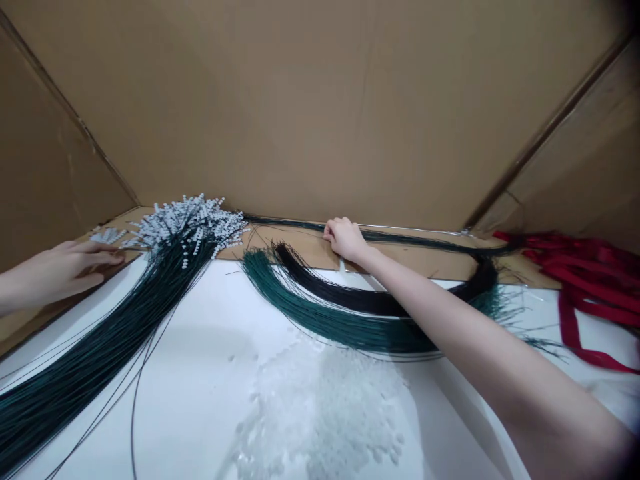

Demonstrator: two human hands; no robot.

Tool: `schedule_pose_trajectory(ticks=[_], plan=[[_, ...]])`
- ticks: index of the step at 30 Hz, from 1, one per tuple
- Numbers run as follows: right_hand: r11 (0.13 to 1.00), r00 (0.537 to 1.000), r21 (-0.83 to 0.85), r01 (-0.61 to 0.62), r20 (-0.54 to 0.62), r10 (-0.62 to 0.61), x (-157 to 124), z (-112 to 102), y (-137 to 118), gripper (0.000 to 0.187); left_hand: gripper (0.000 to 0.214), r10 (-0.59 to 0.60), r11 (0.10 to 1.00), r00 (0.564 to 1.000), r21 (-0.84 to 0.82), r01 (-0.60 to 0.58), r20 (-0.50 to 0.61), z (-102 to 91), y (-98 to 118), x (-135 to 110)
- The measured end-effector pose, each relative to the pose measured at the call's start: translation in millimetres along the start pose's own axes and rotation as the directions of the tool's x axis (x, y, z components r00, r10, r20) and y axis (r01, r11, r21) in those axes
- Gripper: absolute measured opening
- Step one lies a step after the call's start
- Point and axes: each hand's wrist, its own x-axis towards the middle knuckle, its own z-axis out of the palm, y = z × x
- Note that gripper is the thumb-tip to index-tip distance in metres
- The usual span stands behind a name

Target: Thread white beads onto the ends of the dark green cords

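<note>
My left hand (75, 268) reaches in from the left edge, palm down with fingers stretched out. Its fingertips are beside a large bundle of dark green wires (115, 333), whose far ends carry many small white beads (193, 223). A few white beaded pieces (107, 236) lie just beyond those fingers. My right hand (346, 239) has its fingers curled around a thin strand of dark green wires (415, 239) running along the back wall. A small whitish piece (342, 265) shows below that hand; what it belongs to is hidden. My right forearm covers part of the curved bundles.
Tall cardboard walls (300, 107) enclose the back and sides. A curved green wire bundle (320, 320) and a black one (340, 297) lie on the white surface (190, 387). Clear small beads (340, 407) are heaped in front. Red ribbon (595, 280) is piled at right.
</note>
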Motion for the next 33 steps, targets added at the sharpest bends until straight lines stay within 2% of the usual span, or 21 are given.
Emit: schedule_pose_trajectory(ticks=[3, 8, 13, 17, 25, 33], plan=[[1.0, 1.0, 0.024, -0.007, -0.03, 0.008, -2.6, -1.3, 3.1, 0.03, 0.065, 0.064, 0.997, 0.996, 0.047, -0.067, 0.059, 1.2, -1.8, -0.5], [0.995, 0.995, 0.091, -0.031, -0.096, 0.039, -4.3, -9.7, 6.5, 0.029, 0.063, 0.049, 0.998, 0.996, 0.039, -0.052, 0.075, -3.7, 5.3, -1.6], [0.985, 0.998, 0.17, 0.026, -0.067, -0.015, 3.4, -14.5, 0.8, 0.03, 0.064, 0.049, 0.998, 0.996, 0.029, -0.051, 0.081, -8.1, 15.2, -4.1], [0.982, 0.997, 0.171, 0.082, -0.023, -0.079, 19.0, -10.2, -20.5, 0.03, 0.063, 0.045, 0.999, 0.996, 0.022, -0.047, 0.081, -11.0, 24.1, -9.3], [0.976, 0.978, 0.09, 0.2, 0.039, -0.204, 54.8, -4.7, -84.6, 0.031, 0.059, 0.021, 1.0, 0.995, -0.01, -0.02, 0.093, -27.5, 49.0, -19.9], [0.966, 0.963, 0.004, 0.258, 0.082, -0.258, 80.1, 0.4, -109.9, 0.031, 0.055, 0.013, 0.999, 0.995, -0.048, -0.008, 0.1, -33.9, 58.3, -25.5]])
